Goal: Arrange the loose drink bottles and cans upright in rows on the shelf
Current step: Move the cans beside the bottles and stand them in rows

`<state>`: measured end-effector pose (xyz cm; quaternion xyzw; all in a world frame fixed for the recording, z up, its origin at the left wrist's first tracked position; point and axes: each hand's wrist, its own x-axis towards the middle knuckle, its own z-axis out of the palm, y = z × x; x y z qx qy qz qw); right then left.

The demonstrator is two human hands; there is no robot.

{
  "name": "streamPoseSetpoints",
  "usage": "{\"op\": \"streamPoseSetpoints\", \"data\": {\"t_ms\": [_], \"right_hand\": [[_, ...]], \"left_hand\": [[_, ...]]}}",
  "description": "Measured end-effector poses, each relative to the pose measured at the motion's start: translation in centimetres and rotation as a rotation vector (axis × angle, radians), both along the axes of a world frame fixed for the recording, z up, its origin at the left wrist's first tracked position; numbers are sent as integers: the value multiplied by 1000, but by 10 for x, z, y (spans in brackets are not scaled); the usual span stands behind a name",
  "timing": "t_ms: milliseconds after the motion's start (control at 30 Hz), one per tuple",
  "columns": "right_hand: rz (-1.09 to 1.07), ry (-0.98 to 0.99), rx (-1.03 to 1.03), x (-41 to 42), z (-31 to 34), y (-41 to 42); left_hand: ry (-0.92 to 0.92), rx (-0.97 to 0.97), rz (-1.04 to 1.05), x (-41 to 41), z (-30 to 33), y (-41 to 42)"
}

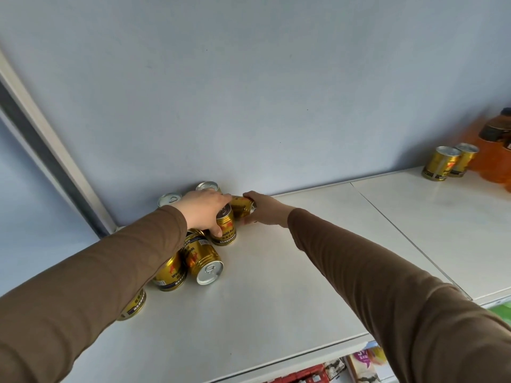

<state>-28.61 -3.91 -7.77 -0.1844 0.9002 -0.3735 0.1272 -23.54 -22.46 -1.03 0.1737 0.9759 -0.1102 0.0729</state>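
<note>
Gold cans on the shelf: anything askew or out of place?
Yes. One gold can lies on its side in the left cluster, silver lid facing the camera. The right hand holds another can tilted near the back wall. Two cans stand apart at far right.

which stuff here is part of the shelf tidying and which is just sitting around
Part of the job:
left hand gripping an upright gold can
right hand holding a tilted can
can lying on its side
white shelf

Just there:
two upright cans and orange bottles far right
packets below
</note>
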Motion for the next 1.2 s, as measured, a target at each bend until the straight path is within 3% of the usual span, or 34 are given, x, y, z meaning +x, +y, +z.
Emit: {"op": "streamPoseSetpoints", "data": {"t_ms": [200,633,900,1200], "right_hand": [[-115,18,-120,-5,17,31],[-143,71,-111,-4,9,34],[-103,-88,-179,5,-18,42],[-150,-90,-290,12,-30,40]], "left_hand": [[-13,46,6,-2,-3,-3],[-130,80,2,-11,6,-1],[-140,110,-14,-12,-3,-7],[-139,227,1,-14,-13,-8]]}}
